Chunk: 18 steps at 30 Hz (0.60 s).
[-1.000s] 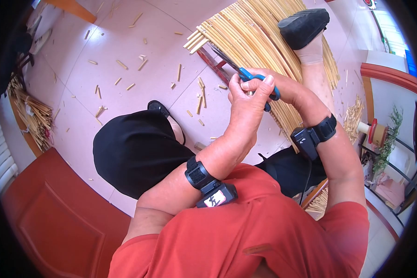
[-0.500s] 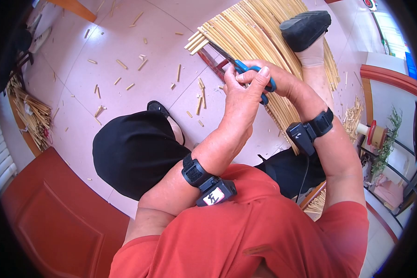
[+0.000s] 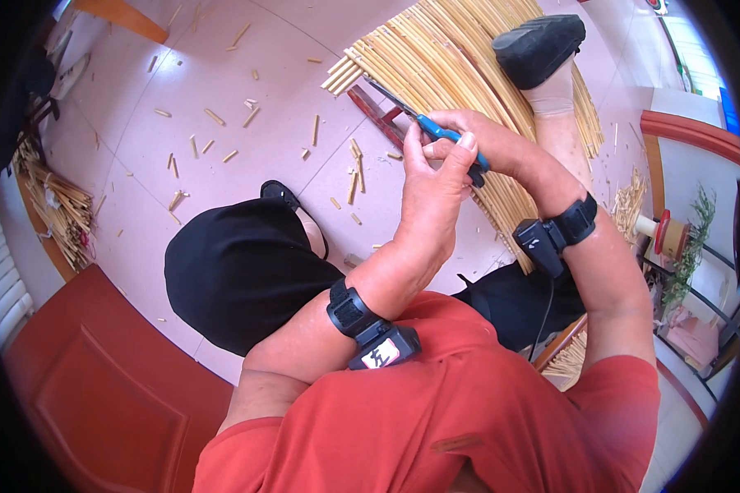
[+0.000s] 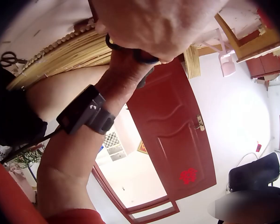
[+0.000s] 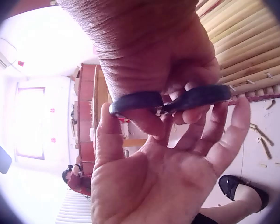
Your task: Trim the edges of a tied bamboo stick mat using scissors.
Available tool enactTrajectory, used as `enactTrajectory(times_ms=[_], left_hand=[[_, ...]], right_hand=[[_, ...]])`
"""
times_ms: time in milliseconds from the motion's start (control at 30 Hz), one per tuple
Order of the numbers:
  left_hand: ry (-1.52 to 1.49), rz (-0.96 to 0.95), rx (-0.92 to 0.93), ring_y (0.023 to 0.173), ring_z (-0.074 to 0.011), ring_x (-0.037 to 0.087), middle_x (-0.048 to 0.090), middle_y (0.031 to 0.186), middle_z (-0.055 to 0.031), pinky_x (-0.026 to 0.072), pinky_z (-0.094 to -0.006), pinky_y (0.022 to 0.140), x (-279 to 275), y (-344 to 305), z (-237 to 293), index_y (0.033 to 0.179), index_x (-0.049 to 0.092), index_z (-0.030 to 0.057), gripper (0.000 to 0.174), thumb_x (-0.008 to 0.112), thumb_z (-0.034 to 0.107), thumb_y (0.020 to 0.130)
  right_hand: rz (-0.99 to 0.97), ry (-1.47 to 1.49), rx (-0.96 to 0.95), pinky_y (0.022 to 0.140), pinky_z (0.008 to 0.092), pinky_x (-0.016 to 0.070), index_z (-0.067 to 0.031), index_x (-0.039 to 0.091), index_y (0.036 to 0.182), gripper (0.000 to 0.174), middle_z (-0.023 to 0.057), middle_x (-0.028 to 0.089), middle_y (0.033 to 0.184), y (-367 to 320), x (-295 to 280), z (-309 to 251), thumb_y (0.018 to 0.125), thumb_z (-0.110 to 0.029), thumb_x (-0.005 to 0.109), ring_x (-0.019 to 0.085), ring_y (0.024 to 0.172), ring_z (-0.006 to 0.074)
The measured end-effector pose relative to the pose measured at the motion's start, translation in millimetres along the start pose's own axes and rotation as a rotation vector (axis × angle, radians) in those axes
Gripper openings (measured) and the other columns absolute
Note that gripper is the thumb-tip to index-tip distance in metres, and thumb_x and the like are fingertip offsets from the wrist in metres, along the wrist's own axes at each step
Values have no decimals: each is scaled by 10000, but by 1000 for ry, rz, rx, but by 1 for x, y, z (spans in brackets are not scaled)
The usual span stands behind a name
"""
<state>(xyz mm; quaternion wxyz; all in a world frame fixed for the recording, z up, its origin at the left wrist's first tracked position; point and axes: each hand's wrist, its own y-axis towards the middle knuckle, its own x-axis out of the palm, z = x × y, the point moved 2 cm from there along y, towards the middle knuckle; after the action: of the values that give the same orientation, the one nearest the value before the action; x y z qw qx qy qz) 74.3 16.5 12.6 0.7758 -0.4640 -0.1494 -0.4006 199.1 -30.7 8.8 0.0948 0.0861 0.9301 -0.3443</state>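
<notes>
My right hand (image 3: 477,135) grips blue-handled scissors (image 3: 440,130), their dark blades pointing up-left at the ends of a row of straw-coloured sticks (image 3: 444,57). My left hand (image 3: 436,177) is at the same handles, its thumb lying over them in the head view. From the right wrist, the two handle loops (image 5: 196,97) show dark, with the left palm (image 5: 154,182) facing the camera. There the left thumb touches one loop and the fingers curve up at the other. In the left wrist view, the left hand (image 4: 154,23) covers much of the loops.
A black-shoed foot (image 3: 543,53) rests on the sticks, which overlie a red frame (image 3: 378,115). Short cut pieces (image 3: 355,168) litter the tiled floor. Stick bundles (image 3: 57,193) lie at left. Another pair of scissors (image 4: 11,59) appears in the left wrist view. A red panel (image 3: 107,394) stands nearby.
Both hands and the scissors shifted slightly up-left, then back down-right. The handle loops, seen open earlier, now look nearly edge-on. Another short piece has appeared on the floor at left.
</notes>
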Motion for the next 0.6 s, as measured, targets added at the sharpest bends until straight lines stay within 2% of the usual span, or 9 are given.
enactTrajectory(times_ms=[100,200,333,467,600], left_hand=[[67,36,18,865,-114,494,485,997,-10,471,-369,794,-2,5,-8,1446,251,131,912,732,546,790],[127,42,45,846,-108,497,491,987,-10,464,-364,774,-6,9,-9,1446,246,130,957,733,593,765],[89,30,87,824,-108,502,500,974,-15,470,-370,758,-6,14,3,1442,255,122,939,726,585,775],[88,8,75,831,-118,517,511,976,-27,493,-378,752,-7,15,8,1433,264,103,906,722,555,794],[8,-25,27,847,-131,531,521,995,-41,508,-373,766,-4,7,15,1428,266,86,876,738,485,808]], right_hand=[[-42,153,85,635,249,436,-58,603,958,297,-3,588,809,-5,1,3,878,-342,637,514,725,87],[-98,206,42,617,236,422,-72,597,973,339,-10,575,808,-1,1,5,880,-397,623,505,719,81],[-54,195,68,569,219,389,-96,606,964,333,-28,555,777,6,-1,-3,886,-419,615,491,681,68],[-35,198,77,535,222,396,-88,612,955,324,-26,559,745,8,0,-6,886,-404,625,497,634,63],[30,22,-9,509,228,418,-60,626,931,294,-4,578,702,9,-4,-7,878,-348,652,509,582,59]])
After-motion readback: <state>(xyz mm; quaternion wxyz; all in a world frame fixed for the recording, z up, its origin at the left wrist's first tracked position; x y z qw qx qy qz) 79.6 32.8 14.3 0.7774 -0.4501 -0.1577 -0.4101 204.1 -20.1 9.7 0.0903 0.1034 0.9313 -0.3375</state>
